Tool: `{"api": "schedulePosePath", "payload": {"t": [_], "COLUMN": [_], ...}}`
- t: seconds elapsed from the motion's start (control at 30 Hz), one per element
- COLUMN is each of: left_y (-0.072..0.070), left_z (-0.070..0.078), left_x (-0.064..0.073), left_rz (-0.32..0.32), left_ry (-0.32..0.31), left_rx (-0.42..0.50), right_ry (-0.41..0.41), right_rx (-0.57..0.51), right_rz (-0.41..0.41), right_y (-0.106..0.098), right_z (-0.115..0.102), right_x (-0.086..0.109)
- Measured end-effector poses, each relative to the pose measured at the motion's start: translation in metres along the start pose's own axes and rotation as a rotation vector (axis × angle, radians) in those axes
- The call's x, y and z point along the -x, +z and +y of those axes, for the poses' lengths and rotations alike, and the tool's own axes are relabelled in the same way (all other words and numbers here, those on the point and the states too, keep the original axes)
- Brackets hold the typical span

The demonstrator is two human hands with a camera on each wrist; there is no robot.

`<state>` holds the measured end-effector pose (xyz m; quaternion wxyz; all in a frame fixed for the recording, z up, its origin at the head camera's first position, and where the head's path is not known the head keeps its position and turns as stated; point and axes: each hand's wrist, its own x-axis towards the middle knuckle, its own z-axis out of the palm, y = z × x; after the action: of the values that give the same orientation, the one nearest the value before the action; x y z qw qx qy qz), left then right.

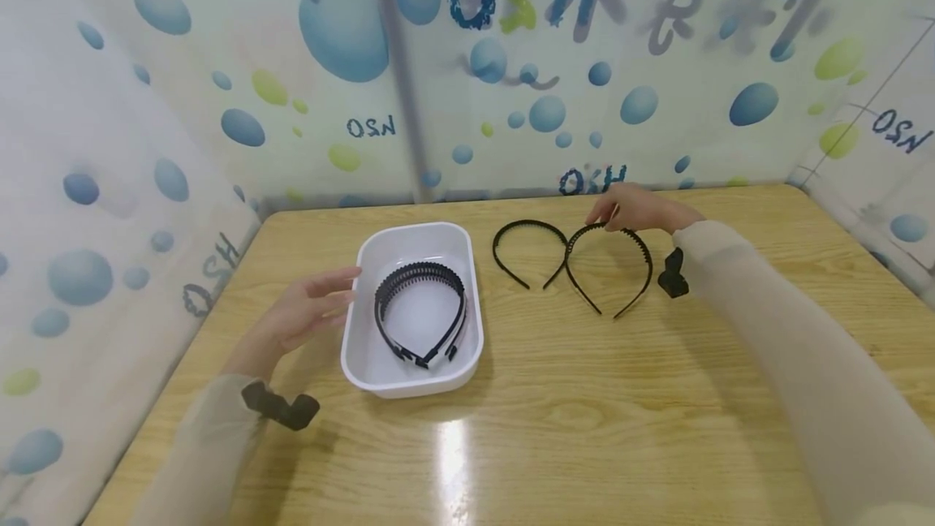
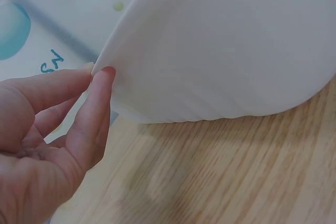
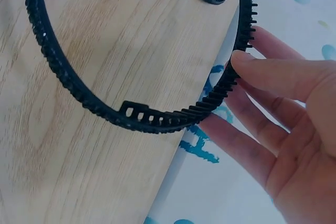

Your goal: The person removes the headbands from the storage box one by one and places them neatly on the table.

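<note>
A white plastic tray [image 1: 476, 323] stands on the table, with several black toothed headbands [image 1: 422, 269] nested inside it. At its left side, my left hand [image 1: 310, 311] pinches the rim between thumb and fingers; the left wrist view shows the tray's outer wall [image 2: 210, 51] close up. Towards the back of the table, my right hand [image 1: 634, 207] holds the top of a black headband [image 1: 647, 254] between thumb and fingers. Its comb-like teeth [image 3: 207, 100] show in the right wrist view. Another black headband [image 1: 527, 223] lies just left of the held one, between it and the tray.
The wooden table [image 1: 584, 412] meets a patterned curtain [image 1: 467, 120] along its back edge, and more of this sheeting hangs at both sides. Black devices [image 1: 281, 406] are strapped at both wrists.
</note>
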<state>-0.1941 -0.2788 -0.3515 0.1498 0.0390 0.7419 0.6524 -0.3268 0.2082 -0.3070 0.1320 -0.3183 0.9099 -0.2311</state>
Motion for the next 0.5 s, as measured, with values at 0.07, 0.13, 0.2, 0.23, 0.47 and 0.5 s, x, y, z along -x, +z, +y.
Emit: {"api": "schedulePosePath", "payload": {"t": [0.07, 0.13, 0.2, 0.23, 0.47, 0.5], "left_y": [0.0, 0.001, 0.001, 0.001, 0.0, 0.0], "left_z": [0.0, 0.001, 0.002, 0.002, 0.003, 0.003], "left_x": [0.0, 0.0, 0.0, 0.001, 0.0, 0.0], "left_rz": [0.003, 0.0, -0.003, -0.005, -0.016, -0.016], "left_ry": [-0.005, -0.006, -0.007, -0.005, -0.005, -0.005], "left_rx": [-0.003, -0.008, -0.001, 0.003, 0.012, 0.012], "right_ry": [0.017, 0.032, 0.055, 0.06, 0.092, 0.097], "right_rx": [0.003, 0.002, -0.001, 0.002, 0.011, 0.009], "right_rz": [0.005, 0.008, 0.015, 0.017, 0.031, 0.033], "right_y": [-0.001, -0.001, -0.002, -0.002, -0.001, -0.001], "right_z": [0.002, 0.004, 0.006, 0.007, 0.012, 0.012], "right_x": [0.0, 0.0, -0.001, -0.002, -0.006, -0.006]}}
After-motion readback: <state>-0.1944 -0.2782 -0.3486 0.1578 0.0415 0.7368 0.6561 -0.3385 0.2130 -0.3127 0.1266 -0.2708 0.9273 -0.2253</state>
